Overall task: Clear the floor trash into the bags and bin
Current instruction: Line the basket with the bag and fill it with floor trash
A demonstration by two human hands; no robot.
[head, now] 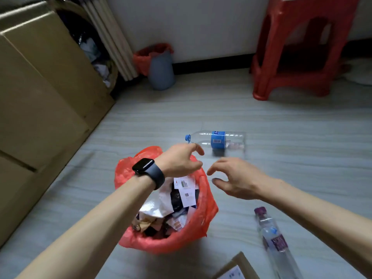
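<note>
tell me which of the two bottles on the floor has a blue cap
The bottle with the blue label, lying beyond the hands past the red bag. The other bottle, at lower right, has a dark purple cap and label.

bag [209, 210]: thin red plastic, crinkled, slightly glossy;
bottles [221, 140]: clear smooth plastic, glossy;
stool [302, 37]: red moulded plastic, shiny;
boxes [40, 97]: matt brown cardboard;
floor [281, 121]: smooth pale wood-grain
</note>
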